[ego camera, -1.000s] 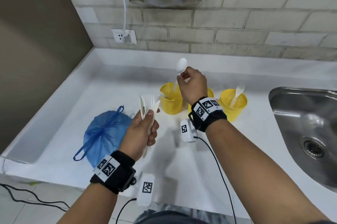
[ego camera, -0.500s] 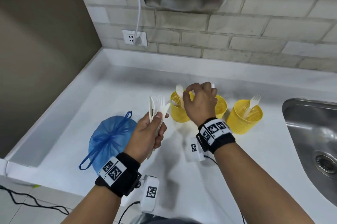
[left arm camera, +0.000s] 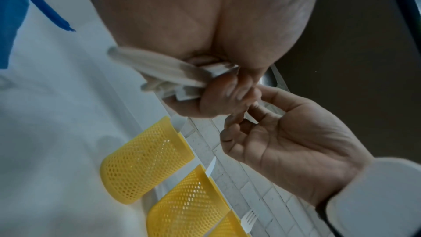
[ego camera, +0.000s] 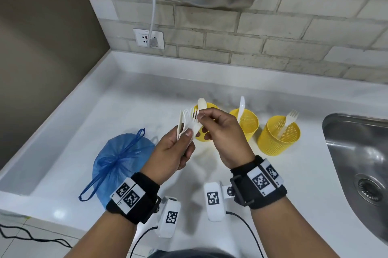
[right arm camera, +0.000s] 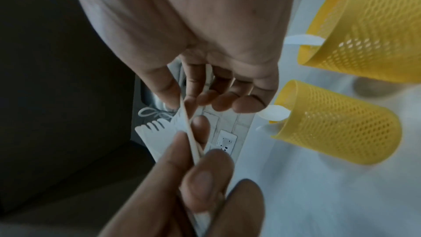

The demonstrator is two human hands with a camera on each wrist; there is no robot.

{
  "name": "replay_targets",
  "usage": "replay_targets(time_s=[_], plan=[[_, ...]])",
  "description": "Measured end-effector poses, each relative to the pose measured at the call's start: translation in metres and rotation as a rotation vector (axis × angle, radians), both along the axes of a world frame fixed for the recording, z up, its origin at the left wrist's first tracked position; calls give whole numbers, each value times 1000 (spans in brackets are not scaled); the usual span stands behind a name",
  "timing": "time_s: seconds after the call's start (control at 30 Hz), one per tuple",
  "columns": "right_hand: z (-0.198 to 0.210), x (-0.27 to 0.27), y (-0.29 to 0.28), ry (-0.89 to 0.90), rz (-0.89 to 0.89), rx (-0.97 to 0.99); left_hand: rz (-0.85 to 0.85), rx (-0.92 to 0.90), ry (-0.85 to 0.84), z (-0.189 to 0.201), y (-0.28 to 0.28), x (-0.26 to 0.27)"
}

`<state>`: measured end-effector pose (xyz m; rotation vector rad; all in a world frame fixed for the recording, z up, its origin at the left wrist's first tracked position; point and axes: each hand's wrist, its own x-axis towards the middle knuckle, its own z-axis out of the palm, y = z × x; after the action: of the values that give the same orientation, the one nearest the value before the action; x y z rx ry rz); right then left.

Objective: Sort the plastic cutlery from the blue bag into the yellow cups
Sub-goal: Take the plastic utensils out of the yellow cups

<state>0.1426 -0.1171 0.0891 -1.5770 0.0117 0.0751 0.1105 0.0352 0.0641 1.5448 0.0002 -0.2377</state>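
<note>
Over a white counter [ego camera: 130, 110], the left hand [ego camera: 172, 152] grips a fanned bundle of white plastic cutlery [ego camera: 185, 124], handles down, so single pieces can be drawn off. The right hand [ego camera: 222, 133] pinches one fork [ego camera: 194, 113] at the bundle's top, likely bound for the mesh cup [ego camera: 278, 136] at 3 o'clock, which holds a fork. The blue bag [ego camera: 119, 163] lies tied at 8 o'clock.

The white counter [ego camera: 130, 115] carries a tied blue bag [ego camera: 119, 163] and — further back — three yellow cups [ego camera: 247, 123] in a row.
</note>
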Motion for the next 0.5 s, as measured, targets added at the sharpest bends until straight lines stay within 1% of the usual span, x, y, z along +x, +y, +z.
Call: replay_targets(time_s=[0.13, 0.23, 0.27, 0.37, 0.4, 0.43, 0.5], plan=[[7, 5, -3, 56, 0, 126, -39, 15, -37, -4, 1, -1], [14, 11, -6, 21, -87, 287, -43, 2, -30, -10, 2, -3], [18, 12, -9, -9, -123, 381, -46, -8, -24, -10, 2, -3], [32, 12, -23, -78, -186, 747, -33, 1, -10, -13, 2, -4], [37, 12, -28, -106, -197, 829, -22, 14, -11, -13, 2, -4], [40, 12, -32, -130, -216, 853, -9, 25, -18, -14, 1, -4], [41, 11, -38, -129, -242, 774, 31, 40, -38, -13, 0, -4]])
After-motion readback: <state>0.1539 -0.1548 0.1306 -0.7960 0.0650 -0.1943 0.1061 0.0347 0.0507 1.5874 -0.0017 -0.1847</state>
